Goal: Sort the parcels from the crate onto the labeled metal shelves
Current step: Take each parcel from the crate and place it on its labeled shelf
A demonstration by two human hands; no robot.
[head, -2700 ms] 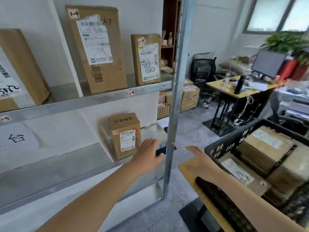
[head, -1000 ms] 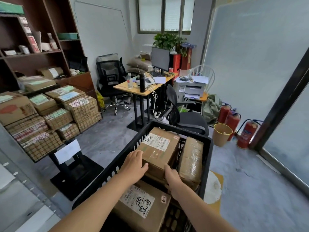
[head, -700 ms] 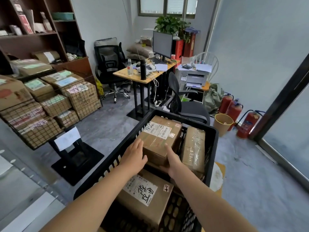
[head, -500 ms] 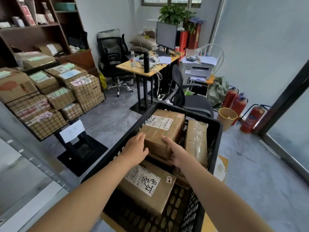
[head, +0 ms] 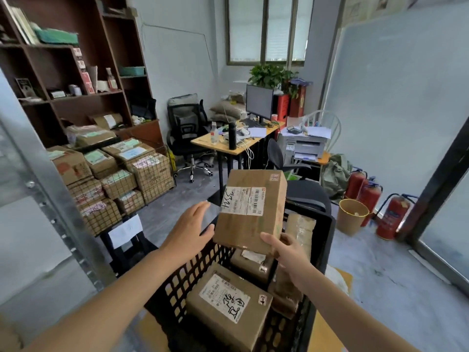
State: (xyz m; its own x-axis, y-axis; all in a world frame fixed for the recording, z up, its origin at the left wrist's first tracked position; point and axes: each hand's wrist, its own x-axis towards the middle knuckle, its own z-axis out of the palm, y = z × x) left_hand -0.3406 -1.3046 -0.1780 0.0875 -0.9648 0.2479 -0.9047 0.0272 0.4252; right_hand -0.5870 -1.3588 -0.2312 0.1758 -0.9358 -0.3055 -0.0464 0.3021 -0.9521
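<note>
The brown cardboard parcel with the white printed label (head: 251, 212) is held raised and tilted above the far end of the black plastic lattice crate (head: 177, 288), clear of its rim. Of the shelving only a grey perforated metal upright (head: 53, 199) is seen, so what has been sorted cannot be told. Left in the crate are a large brown box with handwritten marks (head: 228, 306) by the near edge, a tape-wrapped parcel (head: 300, 229) against the far right wall and a small box (head: 253, 262) between them. The lifted parcel's lower right corner is grasped by the right hand (head: 286, 252). The left hand (head: 190, 229) is spread flat just beside its left side, holding nothing. At least four placements are judged outstanding.
</note>
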